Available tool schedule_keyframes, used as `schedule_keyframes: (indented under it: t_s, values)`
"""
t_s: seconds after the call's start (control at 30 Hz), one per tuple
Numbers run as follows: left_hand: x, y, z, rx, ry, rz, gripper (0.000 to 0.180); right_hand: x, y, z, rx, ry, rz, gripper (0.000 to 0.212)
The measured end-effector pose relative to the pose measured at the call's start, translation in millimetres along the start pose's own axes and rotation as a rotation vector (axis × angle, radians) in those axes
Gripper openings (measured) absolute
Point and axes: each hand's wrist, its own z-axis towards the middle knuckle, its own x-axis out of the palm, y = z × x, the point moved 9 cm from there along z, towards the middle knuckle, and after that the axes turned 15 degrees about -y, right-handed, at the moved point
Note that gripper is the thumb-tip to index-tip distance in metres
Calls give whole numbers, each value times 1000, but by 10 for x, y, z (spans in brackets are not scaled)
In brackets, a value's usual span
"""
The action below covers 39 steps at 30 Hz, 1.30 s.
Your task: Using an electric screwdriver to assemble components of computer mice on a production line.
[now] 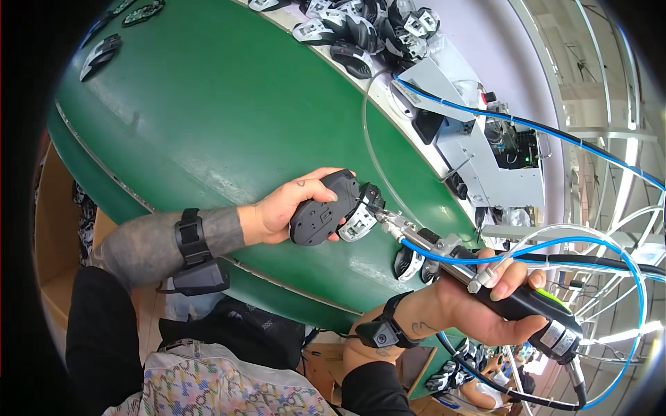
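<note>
Green belt surface point(208, 118) fills the upper left of the head view, curving from 10 o'clock down toward 5 o'clock; pale scuffs show on it.

Left hand point(288, 208) sits near frame centre, fingers closed around a black computer mouse point(326, 211); the mouse is held underside up, above the belt, its grey and white front end pointing toward 3 o'clock; thumb lies over the top edge, fingertips curl under the lower edge; a black strap and sensor box ride on the left wrist.

Right hand point(485, 298) is at 4 o'clock from the mouse, clenched round the black handle of a powered screwdriver point(472, 277); the tool runs diagonally from lower right up toward 10 o'clock; its metal tip meets the front end of the mouse, touching as far as can be judged; the exact contact point is too small to resolve; a blue hose point(610, 256) and a clear tube loop away from the tool toward 3 o'clock.

Just beside the tool shaft, at 5 o'clock from the held mouse, another mouse point(409, 263) rests on the belt edge.

At 12 o'clock, a heap of mice point(368, 28) lies past the far edge of the belt; a grey metal machine point(472, 139) stands at 2 o'clock; one lone mouse point(100, 55) lies on the belt at 10 o'clock.
</note>
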Motion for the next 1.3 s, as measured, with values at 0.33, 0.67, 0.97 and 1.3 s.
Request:
schedule_keyframes:
  t_s: [0.33,0.67,0.97,1.3]
  values:
    - [50,-56,-84,72,41,-7,53,26,-16,-16,-19,-13,-6,46]
    - [128,-45,-79,37,95,-48,54,11,134,23,-45,-23,11,48]
    - [-82,58,35,26,-74,-7,51,15,174,-18,-48,-24,-20,42]
    - [7,133,0,-43,33,9,54,93,57,-40,25,117,73,49]
